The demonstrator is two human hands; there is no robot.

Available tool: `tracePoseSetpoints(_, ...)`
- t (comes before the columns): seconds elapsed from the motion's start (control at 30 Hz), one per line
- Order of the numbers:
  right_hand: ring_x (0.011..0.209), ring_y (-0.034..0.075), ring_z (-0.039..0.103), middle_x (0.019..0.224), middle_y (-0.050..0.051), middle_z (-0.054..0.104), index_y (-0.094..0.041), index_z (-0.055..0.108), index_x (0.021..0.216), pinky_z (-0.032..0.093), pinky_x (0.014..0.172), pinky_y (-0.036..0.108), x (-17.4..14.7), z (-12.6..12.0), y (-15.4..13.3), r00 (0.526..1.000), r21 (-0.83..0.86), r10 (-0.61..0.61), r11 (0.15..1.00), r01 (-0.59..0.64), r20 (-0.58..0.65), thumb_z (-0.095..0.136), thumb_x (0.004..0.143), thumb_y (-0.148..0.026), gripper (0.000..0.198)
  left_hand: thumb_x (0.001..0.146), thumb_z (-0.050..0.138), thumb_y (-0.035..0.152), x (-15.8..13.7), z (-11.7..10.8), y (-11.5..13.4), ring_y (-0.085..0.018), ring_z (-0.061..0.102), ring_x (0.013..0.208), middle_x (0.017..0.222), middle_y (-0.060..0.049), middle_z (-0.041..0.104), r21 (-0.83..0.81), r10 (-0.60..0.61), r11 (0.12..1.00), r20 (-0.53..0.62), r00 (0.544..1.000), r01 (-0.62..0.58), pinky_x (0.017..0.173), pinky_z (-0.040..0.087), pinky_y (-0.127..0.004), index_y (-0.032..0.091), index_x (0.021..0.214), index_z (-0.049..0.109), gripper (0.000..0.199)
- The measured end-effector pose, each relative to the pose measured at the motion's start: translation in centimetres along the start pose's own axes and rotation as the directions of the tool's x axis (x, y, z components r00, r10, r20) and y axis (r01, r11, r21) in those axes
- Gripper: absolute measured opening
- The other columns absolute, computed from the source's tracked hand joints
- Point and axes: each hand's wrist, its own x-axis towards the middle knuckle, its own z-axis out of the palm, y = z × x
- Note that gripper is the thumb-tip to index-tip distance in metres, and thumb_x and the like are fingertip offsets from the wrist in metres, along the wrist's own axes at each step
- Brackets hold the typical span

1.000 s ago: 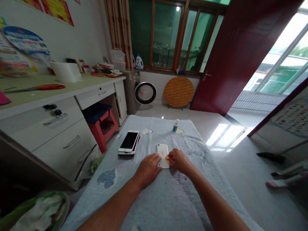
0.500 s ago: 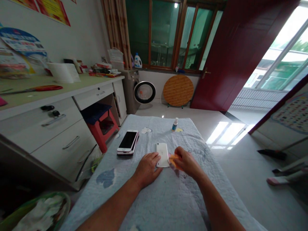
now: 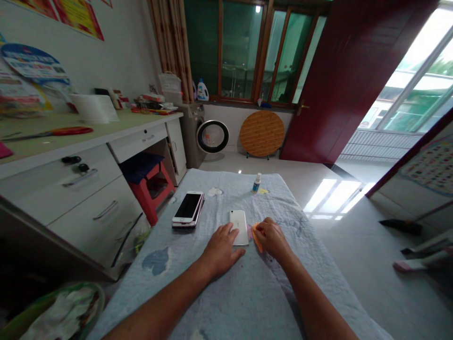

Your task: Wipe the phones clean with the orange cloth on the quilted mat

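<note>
A white smartphone (image 3: 239,227) lies back side up on the bedspread in front of me. My left hand (image 3: 220,249) rests at its left edge, fingertips on the phone and thumb spread apart near its lower end. Just right of the phone, my right hand (image 3: 274,238) is closed on an orange cloth (image 3: 257,240), which is partly hidden under the fingers. Farther left is a stack of phones (image 3: 188,208), the top one white with its dark screen up. A small spray bottle (image 3: 256,183) stands upright beyond my right hand.
The blue quilted bedspread (image 3: 219,302) covers the surface under the phones. A desk (image 3: 130,123) with drawers runs along the left, with a red stool (image 3: 146,182) beneath. At lower left is a green bin (image 3: 97,300). A washing machine (image 3: 193,134) with its door open stands behind.
My right hand has drawn the orange cloth slightly right, off the phone's edge. My left hand's thumb has spread to the right, below the phone. The phone stays in nearly the same place.
</note>
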Motion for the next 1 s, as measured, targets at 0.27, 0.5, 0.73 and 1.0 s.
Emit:
tracePoseSetpoints(0.27, 0.082, 0.016, 0.062, 0.092, 0.008, 0.068, -0.018, 0.066, 0.101, 0.04, 0.073, 0.024, -0.3, -0.9, 0.4, 0.998, 0.039, -0.04, 0.998, 0.042, -0.054, 0.033, 0.094, -0.024, 0.034, 0.072, 0.066, 0.057, 1.8, -0.2, 2.6, -0.038, 0.053, 0.108, 0.121, -0.019, 0.056, 0.115, -0.163, 0.98, -0.023, 0.986, 0.165, 0.089, 0.045, -0.049, 0.014, 0.119, 0.055, 0.064)
tracePoseSetpoints(0.5, 0.074, 0.016, 0.06, 0.076, 0.004, 0.065, -0.019, 0.064, 0.085, 0.041, 0.069, 0.024, -0.3, -1.1, 0.4, 0.994, 0.164, 0.029, 0.986, -0.011, -0.108, 0.037, 0.093, -0.027, 0.03, 0.072, 0.067, 0.048, 2.2, 0.5, 3.1, -0.038, 0.052, 0.108, 0.123, -0.019, 0.053, 0.138, -0.23, 0.962, -0.059, 0.971, 0.236, 0.087, 0.044, -0.047, 0.016, 0.123, 0.049, 0.063)
tracePoseSetpoints(0.73, 0.071, 0.014, 0.054, 0.085, 0.004, 0.055, -0.018, 0.068, 0.082, 0.043, 0.068, 0.026, -0.2, -0.6, 1.0, 0.965, 0.206, 0.02, 0.978, 0.035, -0.26, 0.054, 0.084, -0.027, 0.016, 0.067, 0.066, 0.04, 2.8, 0.5, 3.0, -0.036, 0.053, 0.104, 0.12, -0.017, 0.053, 0.099, -0.315, 0.944, -0.026, 0.949, 0.316, 0.086, 0.043, -0.044, 0.018, 0.128, 0.043, 0.069)
tracePoseSetpoints(1.0, 0.075, 0.015, 0.054, 0.085, 0.003, 0.056, -0.02, 0.066, 0.088, 0.043, 0.068, 0.026, -0.3, -0.2, 1.0, 0.958, 0.232, -0.143, 0.951, 0.203, -0.248, 0.056, 0.086, -0.03, 0.015, 0.067, 0.064, 0.053, 3.1, 0.7, 3.4, -0.036, 0.049, 0.109, 0.123, -0.018, 0.049, 0.15, -0.378, 0.913, -0.048, 0.925, 0.38, 0.086, 0.043, -0.042, 0.016, 0.138, 0.035, 0.085)
